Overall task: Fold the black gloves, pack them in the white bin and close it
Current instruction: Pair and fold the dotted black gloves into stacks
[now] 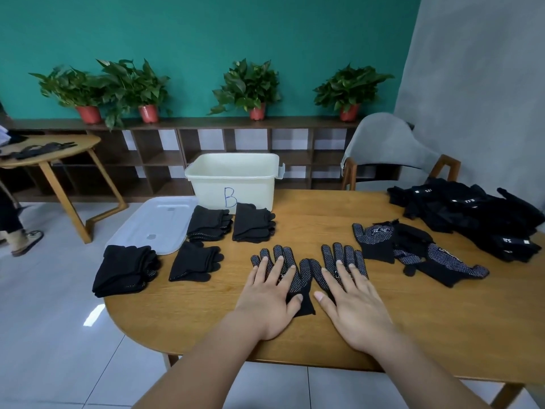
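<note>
Grip: left hand (269,293) and right hand (354,305) flat, holding nothing, pressing black gloves (303,276) | table edge (295,357) under wrists

An office lounge — cubby shelving (182,154), potted plants (247,87), wooden tables (383,305).

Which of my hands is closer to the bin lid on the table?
Left. The left hand presses a dotted glove, with the lid up and to its left; the right hand lies farther right on the other glove.
</note>
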`<state>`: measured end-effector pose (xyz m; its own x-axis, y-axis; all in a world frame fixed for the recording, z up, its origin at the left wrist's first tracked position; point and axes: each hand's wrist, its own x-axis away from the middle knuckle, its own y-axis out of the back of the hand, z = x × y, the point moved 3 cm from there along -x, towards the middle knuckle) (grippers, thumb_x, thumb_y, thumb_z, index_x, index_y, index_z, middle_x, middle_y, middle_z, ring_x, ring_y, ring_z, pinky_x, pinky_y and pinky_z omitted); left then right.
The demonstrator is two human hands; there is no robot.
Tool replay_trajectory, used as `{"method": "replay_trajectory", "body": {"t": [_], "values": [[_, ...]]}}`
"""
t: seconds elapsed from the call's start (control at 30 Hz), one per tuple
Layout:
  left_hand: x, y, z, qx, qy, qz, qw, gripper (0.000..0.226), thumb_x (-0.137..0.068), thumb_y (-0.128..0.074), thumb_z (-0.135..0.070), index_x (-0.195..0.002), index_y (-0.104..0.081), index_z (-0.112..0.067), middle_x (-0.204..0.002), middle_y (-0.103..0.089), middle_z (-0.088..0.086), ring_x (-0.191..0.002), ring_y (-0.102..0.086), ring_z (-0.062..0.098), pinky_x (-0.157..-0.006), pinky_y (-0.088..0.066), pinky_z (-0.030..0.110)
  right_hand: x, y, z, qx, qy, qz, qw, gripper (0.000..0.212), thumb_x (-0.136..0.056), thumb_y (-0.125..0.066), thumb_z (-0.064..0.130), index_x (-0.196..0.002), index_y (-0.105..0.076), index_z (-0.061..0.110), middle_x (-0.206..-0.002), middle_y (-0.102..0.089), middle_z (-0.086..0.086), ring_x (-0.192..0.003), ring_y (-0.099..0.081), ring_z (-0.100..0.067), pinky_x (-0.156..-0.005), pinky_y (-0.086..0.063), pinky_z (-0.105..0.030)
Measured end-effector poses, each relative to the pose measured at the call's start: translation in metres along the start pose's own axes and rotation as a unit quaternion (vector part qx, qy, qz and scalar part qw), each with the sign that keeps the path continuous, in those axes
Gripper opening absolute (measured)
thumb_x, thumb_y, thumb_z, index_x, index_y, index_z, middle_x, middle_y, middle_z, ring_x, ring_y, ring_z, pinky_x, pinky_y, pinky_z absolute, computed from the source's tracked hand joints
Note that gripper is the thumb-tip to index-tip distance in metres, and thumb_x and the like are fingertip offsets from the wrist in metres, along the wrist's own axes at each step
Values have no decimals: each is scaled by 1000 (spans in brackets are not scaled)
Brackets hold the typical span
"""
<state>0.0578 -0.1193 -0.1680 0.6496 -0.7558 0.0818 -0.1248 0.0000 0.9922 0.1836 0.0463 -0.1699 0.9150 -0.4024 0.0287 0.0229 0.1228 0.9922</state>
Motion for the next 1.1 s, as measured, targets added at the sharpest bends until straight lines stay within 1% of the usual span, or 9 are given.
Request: {"method": "replay_trajectory", "body": {"t": [0.13,0.2,0.3,0.4,0.57,0.77,0.93,1.03,1.1], "values": [[0,13,-4,54,25,-91,994,61,-110,-22,-53,-166,-26,-30,-177,-7,0,-163,8,26,-132,2,45,11,3,2,-13,-11,-84,996,73,-102,5,72,-166,-15,41,-176,-5,5,-161,7,-16,-131,-1,-42],[-11,17,-11,69,58,-103,991,63,-111,-20,-51,-168,-21,-25,-178,-2,4,-163,9,24,-132,3,45,11,3,3,-11,-2,-104,995,72,-102,4,67,-165,-19,40,-175,-6,8,-161,7,-14,-131,-1,-40],[-30,11,-20,62,104,-47,992,70,-111,-17,-53,-170,-1,-19,-177,12,6,-162,16,26,-132,5,48,10,1,2,-25,-3,-79,997,71,-103,3,69,-166,-14,40,-175,0,9,-161,11,-13,-131,2,-39],[-36,2,-21,24,113,-16,993,75,-107,-10,-62,-168,10,-23,-175,20,4,-160,23,28,-130,9,51,7,-3,0,-25,-12,-51,998,70,-102,0,70,-166,-6,41,-175,8,9,-159,17,-12,-131,5,-41],[-34,2,-19,2,95,-2,995,76,-104,-7,-69,-167,12,-32,-172,28,7,-157,31,30,-129,13,54,5,-3,-1,-18,-5,-40,999,71,-102,0,73,-166,0,42,-174,14,8,-158,21,-14,-130,7,-42],[-14,-2,-12,-1,83,11,996,81,-101,-3,-74,-166,18,-31,-171,31,5,-157,32,28,-129,11,52,6,-2,0,-11,16,-36,999,73,-100,3,77,-165,1,45,-173,15,10,-158,21,-14,-130,7,-43],[-2,-4,-4,-10,95,13,995,83,-99,-1,-77,-165,19,-30,-170,32,7,-156,33,29,-129,11,53,18,-7,3,-5,37,-16,999,79,-94,8,82,-164,8,46,-171,22,10,-157,26,-16,-130,9,-45],[-2,-3,-5,-1,98,0,995,86,-97,0,-80,-166,16,-31,-172,28,6,-157,31,28,-130,10,53,30,-8,4,-7,39,-31,999,76,-95,8,79,-164,6,47,-172,19,11,-158,25,-15,-130,8,-44],[2,-3,-4,25,92,-45,994,86,-98,-2,-80,-169,7,-31,-175,18,3,-159,27,24,-130,9,50,36,-7,5,-19,42,-55,997,72,-100,5,75,-165,-3,46,-174,11,12,-159,20,-12,-130,7,-42]]}}
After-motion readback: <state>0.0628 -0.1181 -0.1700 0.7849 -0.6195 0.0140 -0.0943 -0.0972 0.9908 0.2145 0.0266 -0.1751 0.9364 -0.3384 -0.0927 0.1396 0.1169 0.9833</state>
